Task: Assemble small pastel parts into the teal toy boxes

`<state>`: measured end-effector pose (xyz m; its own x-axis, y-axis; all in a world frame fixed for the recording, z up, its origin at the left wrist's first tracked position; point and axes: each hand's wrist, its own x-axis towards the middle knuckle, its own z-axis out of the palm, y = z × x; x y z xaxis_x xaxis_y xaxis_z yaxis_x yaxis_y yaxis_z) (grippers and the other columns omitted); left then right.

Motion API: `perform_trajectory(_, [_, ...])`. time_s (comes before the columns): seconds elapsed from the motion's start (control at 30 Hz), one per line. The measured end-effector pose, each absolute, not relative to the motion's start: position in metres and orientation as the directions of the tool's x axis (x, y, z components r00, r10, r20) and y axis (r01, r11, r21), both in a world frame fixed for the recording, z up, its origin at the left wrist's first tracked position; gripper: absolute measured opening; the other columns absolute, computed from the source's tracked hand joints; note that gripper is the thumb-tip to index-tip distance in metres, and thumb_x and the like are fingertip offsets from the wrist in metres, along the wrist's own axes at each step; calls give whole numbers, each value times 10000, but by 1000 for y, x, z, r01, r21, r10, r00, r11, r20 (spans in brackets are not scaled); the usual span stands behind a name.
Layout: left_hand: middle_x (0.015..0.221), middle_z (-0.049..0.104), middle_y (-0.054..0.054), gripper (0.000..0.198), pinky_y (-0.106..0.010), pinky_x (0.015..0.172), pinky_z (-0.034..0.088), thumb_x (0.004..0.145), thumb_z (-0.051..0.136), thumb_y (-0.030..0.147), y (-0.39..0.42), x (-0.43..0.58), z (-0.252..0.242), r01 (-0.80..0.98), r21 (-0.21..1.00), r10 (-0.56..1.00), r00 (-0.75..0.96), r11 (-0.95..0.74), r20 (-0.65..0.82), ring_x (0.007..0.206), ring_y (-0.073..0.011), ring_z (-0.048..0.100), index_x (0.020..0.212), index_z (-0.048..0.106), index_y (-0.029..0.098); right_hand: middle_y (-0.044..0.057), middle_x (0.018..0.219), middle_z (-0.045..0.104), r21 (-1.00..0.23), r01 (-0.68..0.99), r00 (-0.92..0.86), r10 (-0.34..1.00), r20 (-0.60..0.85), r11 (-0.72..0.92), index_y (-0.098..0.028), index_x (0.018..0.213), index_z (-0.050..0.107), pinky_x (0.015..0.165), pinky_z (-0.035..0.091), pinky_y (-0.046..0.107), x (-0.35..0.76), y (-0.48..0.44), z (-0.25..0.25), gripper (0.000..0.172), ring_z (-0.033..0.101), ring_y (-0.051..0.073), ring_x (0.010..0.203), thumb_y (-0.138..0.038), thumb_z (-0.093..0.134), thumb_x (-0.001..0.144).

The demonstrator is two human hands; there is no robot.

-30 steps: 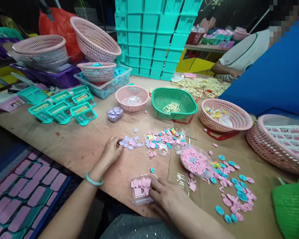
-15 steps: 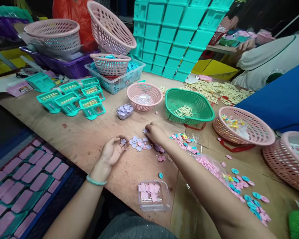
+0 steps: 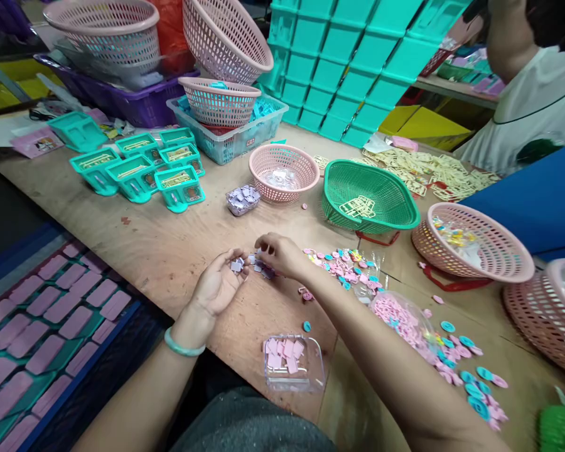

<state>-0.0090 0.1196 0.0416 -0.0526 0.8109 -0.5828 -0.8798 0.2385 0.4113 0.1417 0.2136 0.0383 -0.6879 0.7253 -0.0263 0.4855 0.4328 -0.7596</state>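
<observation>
Small lilac square plastic chips: a few sit in the left hand, the rest are scattered on the plywood bench just right of it. Left hand is palm-up, fingers curled loosely around its chips, pale green bangle on the wrist. Right hand is palm-down, touching the left fingertips, its fingers bent onto the scattered chips; can't tell if it's pinching one. Near edge, centre: clear plastic tray of pink rectangular tiles. Right of the hands: heap of pink and blue plastic discs, with more spread toward the near right. Farther back: small clear tub of lilac chips, pink round mesh basket, green mesh basket. Far left: cluster of teal plastic cases. Far centre: stack of teal crates. Far right: another person in a white shirt, well apart from the hands.
</observation>
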Motion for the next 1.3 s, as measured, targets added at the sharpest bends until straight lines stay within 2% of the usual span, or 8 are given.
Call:
perform_trajectory(0.13, [703,659,-37,217,-236,579,537,945,487,123,113,-21,40,-853,459,809,-80,247,-583,625,-122,633,808,655,122,57,873,627,-577,561,-726,688,1,593,-166,890,675,795,441,290,146,203,24,138,568,180,848,-70,623,805])
perform_trajectory(0.33, [624,620,-11,166,-146,432,419,858,534,48,99,-30,34,-820,493,784,-91,290,-614,459,-60,516,868,689,105,22,828,630,-723,567,-553,833,20,393,-181,880,647,707,450,270,165,212,26,119,572,154,747,-150,576,789])
perform_trajectory(0.57, [731,674,-44,119,-156,452,431,819,638,68,106,-34,31,-659,710,856,-193,250,-480,526,-72,582,896,728,78,39,795,623,-669,694,-389,921,-36,266,-175,789,630,724,453,302,192,232,29,58,573,175,750,-158,587,754])
perform_trajectory(0.7, [723,665,-69,246,-216,532,520,952,519,188,118,-15,44,-770,534,849,20,350,-528,590,-127,639,830,704,82,27,834,651,-848,424,-511,857,66,318,-192,908,645,699,474,285,178,204,56,101,599,160,754,-254,604,840])
perform_trajectory(0.83, [790,694,-104,401,-219,540,540,1029,366,247,111,3,48,-807,310,778,265,502,-570,640,-144,668,880,699,82,40,918,649,-786,369,-635,752,177,496,-191,1027,656,752,479,287,170,189,67,151,601,151,807,-194,592,891])
perform_trajectory(1.07, [745,703,-91,354,-217,590,571,1009,400,158,86,-9,42,-824,318,745,177,469,-643,667,-146,696,824,693,85,65,894,622,-545,666,-624,780,-33,509,-166,889,639,739,446,292,196,177,30,102,576,171,799,-80,585,874])
perform_trajectory(1.2, [928,753,-134,368,-352,802,617,1032,388,245,74,4,40,-831,256,745,253,494,-617,829,-204,737,930,705,87,28,856,634,-703,531,-646,763,25,473,-185,918,630,701,454,260,188,156,40,70,589,151,776,-128,605,887])
perform_trajectory(1.3, [946,757,-133,361,-338,801,613,1036,404,286,71,14,36,-837,226,741,276,499,-613,845,-204,739,977,698,85,43,970,658,-749,442,-680,729,79,493,-199,1084,637,754,478,267,177,163,41,184,617,153,839,-153,609,908])
